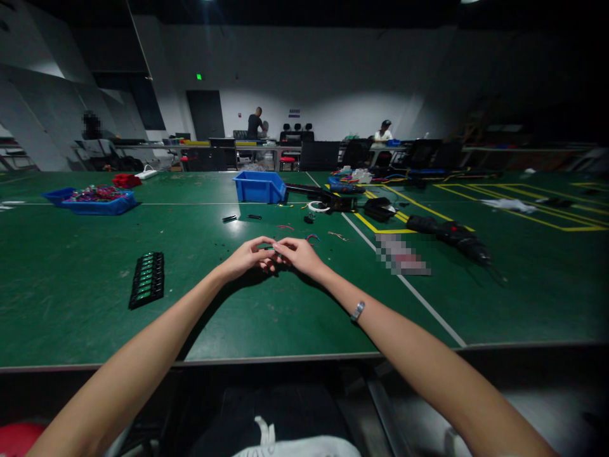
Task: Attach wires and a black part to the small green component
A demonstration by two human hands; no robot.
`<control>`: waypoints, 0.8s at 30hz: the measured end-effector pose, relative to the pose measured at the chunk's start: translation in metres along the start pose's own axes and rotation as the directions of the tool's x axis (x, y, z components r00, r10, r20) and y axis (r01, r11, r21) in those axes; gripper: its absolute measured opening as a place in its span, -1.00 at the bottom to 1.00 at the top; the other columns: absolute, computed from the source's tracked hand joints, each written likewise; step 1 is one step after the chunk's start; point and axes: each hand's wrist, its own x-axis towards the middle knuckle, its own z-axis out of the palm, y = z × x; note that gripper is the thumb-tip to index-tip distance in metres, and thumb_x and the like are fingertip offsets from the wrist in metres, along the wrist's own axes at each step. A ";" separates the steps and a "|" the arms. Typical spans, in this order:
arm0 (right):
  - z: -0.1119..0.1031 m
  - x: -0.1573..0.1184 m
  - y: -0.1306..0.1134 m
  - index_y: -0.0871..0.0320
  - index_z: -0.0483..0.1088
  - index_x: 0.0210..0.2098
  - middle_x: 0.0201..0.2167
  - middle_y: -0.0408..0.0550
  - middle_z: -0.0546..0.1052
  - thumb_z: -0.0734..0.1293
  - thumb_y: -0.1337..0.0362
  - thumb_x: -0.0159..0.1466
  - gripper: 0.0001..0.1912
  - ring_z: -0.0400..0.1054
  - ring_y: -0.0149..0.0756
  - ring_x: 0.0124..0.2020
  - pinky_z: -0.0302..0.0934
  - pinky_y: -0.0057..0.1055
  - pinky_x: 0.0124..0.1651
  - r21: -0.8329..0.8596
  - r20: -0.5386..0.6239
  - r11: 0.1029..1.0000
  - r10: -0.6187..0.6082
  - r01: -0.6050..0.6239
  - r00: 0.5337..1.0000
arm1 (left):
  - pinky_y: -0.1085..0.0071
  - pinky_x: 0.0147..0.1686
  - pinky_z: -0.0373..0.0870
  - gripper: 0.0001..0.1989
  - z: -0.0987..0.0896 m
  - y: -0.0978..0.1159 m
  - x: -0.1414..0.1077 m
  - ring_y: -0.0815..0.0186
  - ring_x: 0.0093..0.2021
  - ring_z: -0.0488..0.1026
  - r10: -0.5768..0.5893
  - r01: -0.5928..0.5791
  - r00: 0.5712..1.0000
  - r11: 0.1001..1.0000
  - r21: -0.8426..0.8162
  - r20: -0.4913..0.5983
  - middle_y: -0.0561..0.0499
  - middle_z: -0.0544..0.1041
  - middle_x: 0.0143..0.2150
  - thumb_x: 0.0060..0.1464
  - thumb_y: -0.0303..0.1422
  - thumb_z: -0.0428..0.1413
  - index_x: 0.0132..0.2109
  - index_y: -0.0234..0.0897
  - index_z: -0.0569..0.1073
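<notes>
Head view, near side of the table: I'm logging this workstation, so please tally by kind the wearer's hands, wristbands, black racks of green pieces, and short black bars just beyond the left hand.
Left hand and right hand: 2
Silver wristband: 1
Black rack: 1
Short black bars: 2
Total: 6

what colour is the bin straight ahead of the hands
The bin is blue; it shows best in the head view.

From the lower left, the bare left forearm (157, 333) slants forward and inward; the bare right forearm (409, 336) mirrors it. The left grip (248, 259) and right grip (299, 255) meet at the fingertips, digits bent; how tightly either closes is unclear.
</notes>
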 end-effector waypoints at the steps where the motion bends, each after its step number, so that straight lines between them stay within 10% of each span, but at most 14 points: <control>1: 0.000 0.000 0.000 0.22 0.51 -0.26 -0.56 -0.13 0.47 0.33 -0.07 0.24 -0.57 0.22 -0.43 -0.60 0.06 -0.48 -0.54 0.001 0.001 1.000 0.002 -0.002 1.000 | 0.46 -0.36 0.43 -0.54 0.000 0.000 0.000 0.30 -0.35 0.57 -0.001 0.001 1.000 1.000 -0.002 -0.002 -0.14 0.58 -0.21 0.09 -0.22 0.25 0.07 -0.31 0.35; 24: 0.000 0.004 0.005 0.21 0.47 -0.36 -0.55 -0.12 0.48 0.36 0.04 0.20 -0.68 0.25 -0.40 -0.55 0.12 -0.46 -0.47 -0.033 -0.164 0.999 -0.044 0.039 0.985 | 0.48 -0.41 0.42 -0.54 -0.004 -0.012 0.006 0.35 -0.40 0.54 -0.008 -0.006 0.992 0.994 -0.106 -0.129 -0.19 0.60 -0.20 0.06 -0.27 0.28 0.06 -0.36 0.41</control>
